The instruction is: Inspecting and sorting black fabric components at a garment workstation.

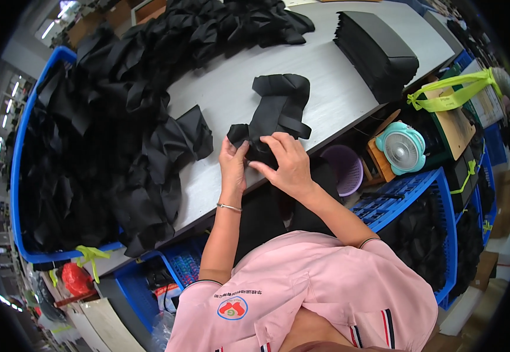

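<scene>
A black fabric piece (277,111) with folded flaps and a strap-like loop lies on the light grey table (208,188), its near end at the table's front edge. At that near end, my left hand (232,159) pinches the cloth between thumb and fingers. My right hand (286,161) grips the same end from the other side, thumb low and fingertips on top. The fabric between the two hands is dark, and its details are hard to make out.
A neat stack of black pieces (378,50) stands at the far right of the table. Loose black fabric pieces (149,117) heap over a blue crate (17,176) at left. Off the right edge are a teal fan (402,148), a purple basket (344,169) and another blue crate (451,234).
</scene>
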Available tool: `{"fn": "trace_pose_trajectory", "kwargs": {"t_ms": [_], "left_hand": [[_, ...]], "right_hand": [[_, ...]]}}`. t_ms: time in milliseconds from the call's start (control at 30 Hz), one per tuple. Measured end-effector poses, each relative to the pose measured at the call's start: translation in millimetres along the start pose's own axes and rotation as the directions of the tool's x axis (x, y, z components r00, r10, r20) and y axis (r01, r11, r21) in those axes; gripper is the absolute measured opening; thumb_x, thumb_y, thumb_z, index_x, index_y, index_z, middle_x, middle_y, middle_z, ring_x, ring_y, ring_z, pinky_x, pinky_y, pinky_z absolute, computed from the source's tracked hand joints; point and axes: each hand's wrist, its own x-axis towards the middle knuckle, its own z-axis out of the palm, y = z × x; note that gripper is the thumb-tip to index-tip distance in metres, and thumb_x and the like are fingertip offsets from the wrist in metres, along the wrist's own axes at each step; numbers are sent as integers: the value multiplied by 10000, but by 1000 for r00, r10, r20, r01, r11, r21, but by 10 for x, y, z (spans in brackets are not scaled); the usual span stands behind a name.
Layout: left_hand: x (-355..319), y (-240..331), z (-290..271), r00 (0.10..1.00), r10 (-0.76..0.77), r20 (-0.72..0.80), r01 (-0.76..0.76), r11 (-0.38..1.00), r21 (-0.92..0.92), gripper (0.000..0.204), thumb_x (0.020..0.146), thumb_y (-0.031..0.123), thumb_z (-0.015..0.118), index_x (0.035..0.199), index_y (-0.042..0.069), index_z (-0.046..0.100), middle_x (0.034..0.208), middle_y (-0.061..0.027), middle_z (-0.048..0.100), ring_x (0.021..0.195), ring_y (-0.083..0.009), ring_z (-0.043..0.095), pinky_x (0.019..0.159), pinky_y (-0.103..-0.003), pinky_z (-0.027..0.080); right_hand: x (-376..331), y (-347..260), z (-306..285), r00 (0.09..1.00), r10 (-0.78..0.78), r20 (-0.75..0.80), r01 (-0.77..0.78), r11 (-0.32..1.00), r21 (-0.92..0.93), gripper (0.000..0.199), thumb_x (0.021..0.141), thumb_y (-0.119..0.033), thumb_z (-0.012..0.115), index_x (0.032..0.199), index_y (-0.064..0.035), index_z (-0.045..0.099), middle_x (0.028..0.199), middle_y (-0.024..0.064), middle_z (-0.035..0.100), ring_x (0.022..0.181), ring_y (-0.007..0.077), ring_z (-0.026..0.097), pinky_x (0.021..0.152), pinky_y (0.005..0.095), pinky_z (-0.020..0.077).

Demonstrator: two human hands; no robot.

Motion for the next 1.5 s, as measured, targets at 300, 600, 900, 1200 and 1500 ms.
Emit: {"fn": "trace_pose_trajectory", "kwargs": {"t_ms": [300,600,900,1200,1500], "left_hand": [[-184,190,54,849,-32,528,79,995,-67,476,835,-17,732,1272,8,544,1085,-45,627,962,-107,606,915,-249,485],[-170,214,335,936,274,220,-337,879,338,395,787,-152,662,1119,48,586,928,16,559,727,-28,532,648,-168,447],[-130,176,109,796,601,-76,-424,644,637,449,858,-54,619,1288,19,515,1090,-46,596,657,-48,485,615,-200,434],[-137,-112,-87,950,305,-65,-226,818,528,442,930,138,703,1293,-31,514,892,-10,613,722,-65,589,578,-210,456],[-164,-162,-91,941,319,-112,-230,847,479,401,940,130,685,1273,-31,530,902,-10,619,754,-69,620,548,-200,456]], "right_hand": [[-272,660,16,919,384,88,-393,882,260,205,814,-161,778,886,3,678,866,102,632,751,311,635,652,383,502],[-131,739,151,950,125,287,-218,922,319,169,799,29,647,961,-10,676,935,151,615,885,341,640,745,374,512],[78,1602,-273,839,543,45,-542,823,171,235,831,-109,738,1047,-24,697,936,110,644,777,254,638,726,337,518],[57,3723,-919,900,198,-389,-435,490,-756,319,877,-279,710,1015,7,679,1090,188,630,1066,337,597,912,421,489],[134,3673,-958,976,208,63,-42,465,-884,72,797,-99,600,765,-65,655,820,113,653,816,280,670,715,396,550]]}}
